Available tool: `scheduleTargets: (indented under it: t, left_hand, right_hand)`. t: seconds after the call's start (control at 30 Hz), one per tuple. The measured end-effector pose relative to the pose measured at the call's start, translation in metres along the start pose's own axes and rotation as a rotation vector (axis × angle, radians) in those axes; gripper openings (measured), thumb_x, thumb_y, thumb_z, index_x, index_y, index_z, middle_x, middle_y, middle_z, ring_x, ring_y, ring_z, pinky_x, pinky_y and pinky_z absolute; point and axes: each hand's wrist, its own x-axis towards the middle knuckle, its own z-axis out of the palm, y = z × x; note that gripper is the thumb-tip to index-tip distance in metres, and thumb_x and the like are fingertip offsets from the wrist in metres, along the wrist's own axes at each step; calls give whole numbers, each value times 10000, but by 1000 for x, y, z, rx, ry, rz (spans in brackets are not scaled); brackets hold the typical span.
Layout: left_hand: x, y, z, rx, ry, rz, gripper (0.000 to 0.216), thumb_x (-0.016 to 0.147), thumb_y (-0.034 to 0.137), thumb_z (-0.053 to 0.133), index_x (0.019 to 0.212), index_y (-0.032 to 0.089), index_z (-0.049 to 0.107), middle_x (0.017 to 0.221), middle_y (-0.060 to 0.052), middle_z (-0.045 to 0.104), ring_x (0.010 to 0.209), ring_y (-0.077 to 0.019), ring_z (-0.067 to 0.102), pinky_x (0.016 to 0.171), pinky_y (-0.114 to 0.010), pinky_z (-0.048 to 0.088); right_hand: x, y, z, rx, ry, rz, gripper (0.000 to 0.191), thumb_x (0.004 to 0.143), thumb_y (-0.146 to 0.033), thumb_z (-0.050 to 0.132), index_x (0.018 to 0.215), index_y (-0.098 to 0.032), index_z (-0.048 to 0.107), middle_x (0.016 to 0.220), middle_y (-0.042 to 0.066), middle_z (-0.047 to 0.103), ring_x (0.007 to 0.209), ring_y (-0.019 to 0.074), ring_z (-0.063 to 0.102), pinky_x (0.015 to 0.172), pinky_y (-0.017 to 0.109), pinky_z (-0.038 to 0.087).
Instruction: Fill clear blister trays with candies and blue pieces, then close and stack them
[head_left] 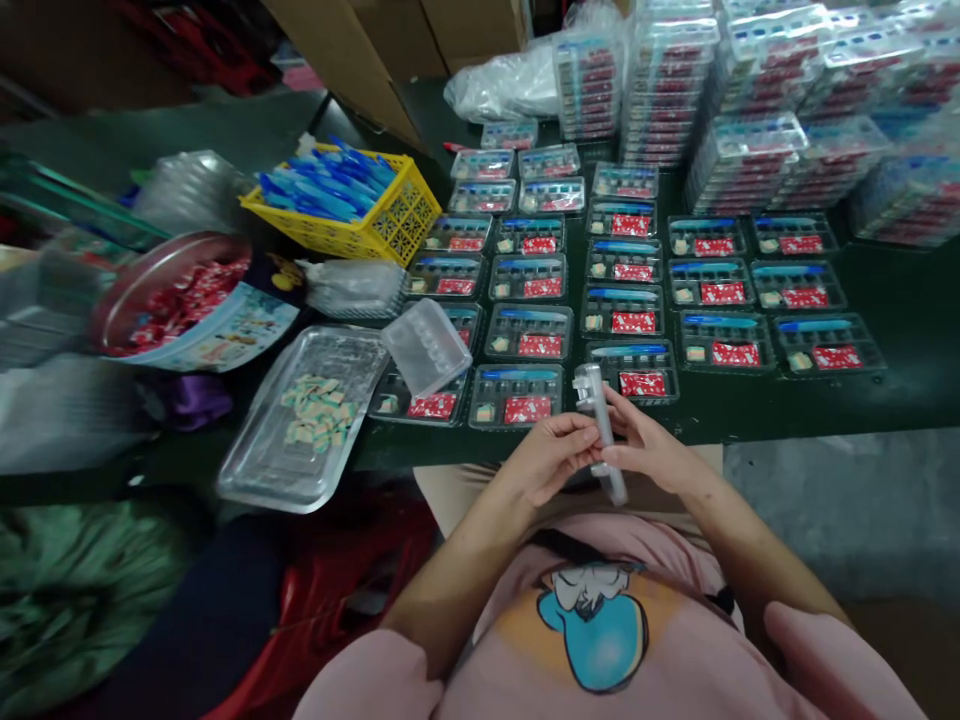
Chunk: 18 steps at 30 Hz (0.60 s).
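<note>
A clear plastic lid is held upright and edge-on, close to the table's front edge. My left hand pinches its left side, while my right hand grips the right side with the fingers behind it. A similar frosted lid lies tilted over filled trays left of my hands. Just beyond my fingers sits an open clear tray with a blue pen, a red patterned packet and a small pale block. Another such tray is right behind the held lid.
Rows of filled trays cover the table, with tall stacks of packed boxes behind. Leftward are a yellow basket of blue pens, a metal tray of small blocks, and a round tin of red packets.
</note>
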Motion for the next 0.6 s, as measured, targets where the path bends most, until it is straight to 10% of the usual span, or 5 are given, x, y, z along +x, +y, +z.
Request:
scheduleTargets:
  t: [0.6]
  left_hand:
    - [3, -7, 9, 21, 7, -36, 284, 557, 302, 907, 657, 129, 706, 607, -18, 643, 564, -91, 605, 600, -206, 517]
  right_hand:
    - [-8, 5, -9, 103, -19, 6, 984, 705, -382, 821, 1519, -324, 272, 1465, 116, 424, 1319, 261, 458, 1070, 489, 436]
